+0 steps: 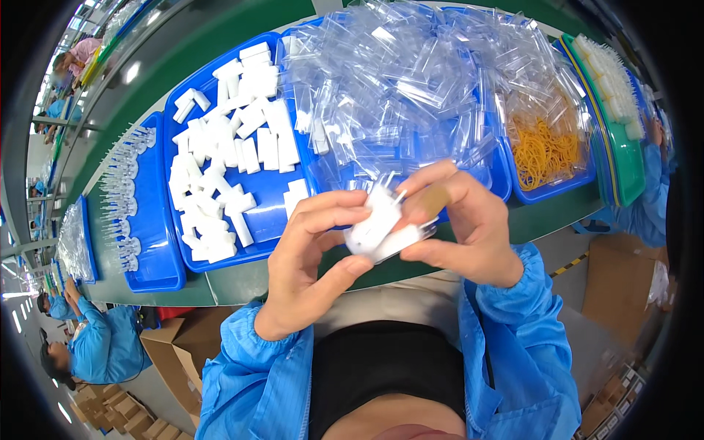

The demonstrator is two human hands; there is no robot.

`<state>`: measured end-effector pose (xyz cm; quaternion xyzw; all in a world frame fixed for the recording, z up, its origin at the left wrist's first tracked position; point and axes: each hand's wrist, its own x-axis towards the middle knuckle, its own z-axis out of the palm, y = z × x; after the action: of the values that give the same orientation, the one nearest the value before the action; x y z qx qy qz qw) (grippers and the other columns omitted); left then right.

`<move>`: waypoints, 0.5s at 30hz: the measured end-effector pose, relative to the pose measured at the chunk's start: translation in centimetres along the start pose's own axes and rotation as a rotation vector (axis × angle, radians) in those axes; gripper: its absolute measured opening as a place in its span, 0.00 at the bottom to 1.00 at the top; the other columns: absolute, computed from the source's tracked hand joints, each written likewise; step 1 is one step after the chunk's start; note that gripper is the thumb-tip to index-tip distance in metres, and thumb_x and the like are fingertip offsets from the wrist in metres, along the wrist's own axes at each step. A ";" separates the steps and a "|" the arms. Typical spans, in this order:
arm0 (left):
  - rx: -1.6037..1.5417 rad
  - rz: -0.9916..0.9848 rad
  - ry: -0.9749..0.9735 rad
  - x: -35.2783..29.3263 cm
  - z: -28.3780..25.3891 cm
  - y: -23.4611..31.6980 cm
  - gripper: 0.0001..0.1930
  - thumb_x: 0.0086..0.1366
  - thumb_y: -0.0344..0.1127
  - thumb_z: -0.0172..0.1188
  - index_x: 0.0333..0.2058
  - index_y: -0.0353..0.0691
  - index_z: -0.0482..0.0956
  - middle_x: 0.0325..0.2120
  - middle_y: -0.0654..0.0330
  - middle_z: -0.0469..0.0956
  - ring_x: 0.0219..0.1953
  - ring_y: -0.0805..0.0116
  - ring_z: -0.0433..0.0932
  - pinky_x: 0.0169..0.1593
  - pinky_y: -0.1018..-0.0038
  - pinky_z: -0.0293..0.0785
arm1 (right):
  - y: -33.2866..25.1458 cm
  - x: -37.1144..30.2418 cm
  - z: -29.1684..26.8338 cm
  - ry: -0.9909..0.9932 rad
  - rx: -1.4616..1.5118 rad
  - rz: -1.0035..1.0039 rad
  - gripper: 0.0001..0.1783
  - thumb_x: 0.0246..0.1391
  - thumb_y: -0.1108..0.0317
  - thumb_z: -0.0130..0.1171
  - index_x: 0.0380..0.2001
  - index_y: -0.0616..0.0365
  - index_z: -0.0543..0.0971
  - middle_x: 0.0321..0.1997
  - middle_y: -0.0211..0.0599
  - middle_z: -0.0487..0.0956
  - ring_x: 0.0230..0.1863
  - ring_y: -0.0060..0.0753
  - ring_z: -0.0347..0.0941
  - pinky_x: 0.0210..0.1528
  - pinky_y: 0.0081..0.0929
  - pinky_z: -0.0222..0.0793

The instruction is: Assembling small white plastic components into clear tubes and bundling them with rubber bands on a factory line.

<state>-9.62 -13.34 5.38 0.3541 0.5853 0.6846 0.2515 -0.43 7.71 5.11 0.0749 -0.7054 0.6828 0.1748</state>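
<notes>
Both my hands are raised over the table's near edge, close together. My left hand [312, 253] pinches a white pronged plug adapter [380, 215] between thumb and fingers, its short pins pointing up and away. A second white adapter [402, 240] lies against it at a slant, with what look like pins at its right end. My right hand [469, 224] has its thumb and fingertips curled around this right end. A tan covering wraps one right finger. Some slight blur hides the exact contact between the two pieces.
Beyond my hands, a blue tray [174, 220] holds many white blocks. Another blue tray [312, 158] is heaped with clear plastic sleeves. Yellow rubber bands [544, 152] lie in a tray at right. Clear pronged pieces [126, 198] line the left tray. Cardboard boxes [172, 345] stand below; co-workers sit nearby.
</notes>
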 end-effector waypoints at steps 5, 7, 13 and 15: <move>-0.062 -0.071 0.059 0.2 0.1 0.1 0.24 0.60 0.21 0.66 0.54 0.31 0.70 0.58 0.48 0.65 0.59 0.57 0.71 0.57 0.64 0.78 | 0.0 0.7 0.5 -0.097 -0.109 -0.027 0.17 0.43 0.71 0.75 0.39 0.57 0.82 0.49 0.39 0.78 0.50 0.37 0.73 0.52 0.32 0.71; -0.129 -0.102 0.103 0.2 0.2 0.4 0.24 0.59 0.22 0.66 0.54 0.32 0.70 0.57 0.48 0.65 0.58 0.58 0.71 0.57 0.65 0.78 | -0.2 1.0 0.3 -0.156 -0.149 -0.042 0.18 0.43 0.74 0.75 0.38 0.56 0.78 0.39 0.36 0.83 0.54 0.39 0.73 0.53 0.35 0.69; -0.119 -0.082 0.093 -0.3 0.0 0.1 0.22 0.58 0.22 0.67 0.51 0.32 0.72 0.57 0.49 0.65 0.59 0.58 0.71 0.57 0.65 0.78 | 0.3 0.8 0.5 -0.117 -0.056 -0.012 0.19 0.43 0.74 0.75 0.39 0.57 0.78 0.46 0.42 0.81 0.53 0.41 0.75 0.54 0.37 0.70; -0.082 -0.103 0.069 -0.4 -0.1 0.1 0.20 0.58 0.22 0.67 0.49 0.32 0.73 0.57 0.49 0.65 0.59 0.59 0.71 0.57 0.65 0.78 | 0.3 0.9 0.5 -0.136 -0.060 -0.014 0.20 0.43 0.75 0.75 0.40 0.58 0.78 0.47 0.43 0.80 0.54 0.41 0.74 0.54 0.38 0.70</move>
<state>-9.44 -13.78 5.42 0.2891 0.5824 0.7061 0.2806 -1.41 7.33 5.14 0.1206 -0.7351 0.6537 0.1336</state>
